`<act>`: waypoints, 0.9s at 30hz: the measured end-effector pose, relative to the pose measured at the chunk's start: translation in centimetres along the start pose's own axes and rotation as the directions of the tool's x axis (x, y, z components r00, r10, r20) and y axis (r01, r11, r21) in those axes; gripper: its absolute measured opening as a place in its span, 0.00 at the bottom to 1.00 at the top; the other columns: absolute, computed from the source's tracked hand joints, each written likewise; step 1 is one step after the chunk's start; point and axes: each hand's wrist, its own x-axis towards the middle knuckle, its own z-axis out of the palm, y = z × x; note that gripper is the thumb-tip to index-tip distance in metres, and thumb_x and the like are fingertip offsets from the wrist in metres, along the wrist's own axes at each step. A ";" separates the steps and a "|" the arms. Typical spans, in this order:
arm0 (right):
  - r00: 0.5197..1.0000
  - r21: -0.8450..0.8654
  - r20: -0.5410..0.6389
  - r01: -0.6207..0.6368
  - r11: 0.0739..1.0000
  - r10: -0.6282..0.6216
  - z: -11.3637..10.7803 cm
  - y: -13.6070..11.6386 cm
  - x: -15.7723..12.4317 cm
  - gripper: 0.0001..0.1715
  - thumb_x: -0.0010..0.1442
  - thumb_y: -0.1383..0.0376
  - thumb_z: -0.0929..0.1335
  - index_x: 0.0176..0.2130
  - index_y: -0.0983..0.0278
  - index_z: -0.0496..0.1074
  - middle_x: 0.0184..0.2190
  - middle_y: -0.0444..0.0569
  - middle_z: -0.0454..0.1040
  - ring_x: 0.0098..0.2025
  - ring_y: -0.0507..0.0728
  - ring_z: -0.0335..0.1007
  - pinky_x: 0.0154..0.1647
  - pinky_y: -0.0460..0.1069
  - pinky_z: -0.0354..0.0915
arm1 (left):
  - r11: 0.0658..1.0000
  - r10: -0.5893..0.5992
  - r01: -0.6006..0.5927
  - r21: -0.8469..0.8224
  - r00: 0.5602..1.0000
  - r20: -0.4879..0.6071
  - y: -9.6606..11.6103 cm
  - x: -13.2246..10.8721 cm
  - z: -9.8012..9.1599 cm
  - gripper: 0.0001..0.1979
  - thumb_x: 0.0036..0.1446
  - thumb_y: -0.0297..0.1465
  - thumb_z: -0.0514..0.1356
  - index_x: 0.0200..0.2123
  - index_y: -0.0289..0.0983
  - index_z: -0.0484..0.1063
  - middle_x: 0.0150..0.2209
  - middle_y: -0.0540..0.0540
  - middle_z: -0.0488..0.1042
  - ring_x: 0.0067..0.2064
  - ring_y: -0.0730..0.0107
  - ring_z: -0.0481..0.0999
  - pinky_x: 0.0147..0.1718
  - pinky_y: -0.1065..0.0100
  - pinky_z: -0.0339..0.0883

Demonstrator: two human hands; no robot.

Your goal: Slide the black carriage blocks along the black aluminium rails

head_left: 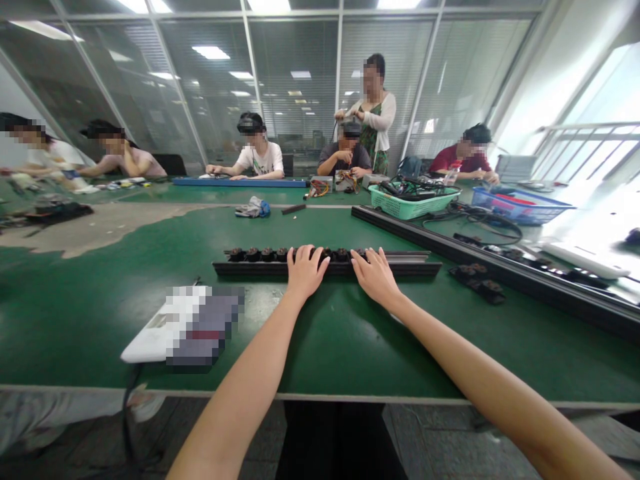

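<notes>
We saw two bare forearms reach up from the bottom of the view across a dark green table mat, with both hands resting palm down on a row of small dark round-topped parts mounted along a long black metal rail. The left hand was open, its fingers curved down over the parts near the middle of the row. The right hand was open too, its fingers spread and touching the parts just beside the left hand, and neither hand showed a clear grip on anything. The rail lay crosswise on the mat, well back from the near table edge. To its right, a short black strip of similar parts lay just beside a second long black rail that ran diagonally across the table. A flat white object, partly blurred out, lay to the left of the hands. Farther off were a crumpled pair of work gloves, a mint-green plastic basket of tangled cables and a blue plastic basket, while seated co-workers worked along the far side of the table
</notes>
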 end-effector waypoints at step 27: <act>1.000 -0.003 -0.018 0.017 1.000 -0.017 -0.1 0.9 0.1 0.30 0.76 0.59 0.55 0.65 0.63 0.73 0.58 0.61 0.75 0.64 0.65 0.68 0.73 0.65 0.50 | 1.000 -0.007 0.007 -0.013 1.000 0.005 0.1 0.0 0.0 0.24 0.74 0.44 0.47 0.62 0.43 0.72 0.63 0.39 0.72 0.67 0.53 0.65 0.72 0.43 0.45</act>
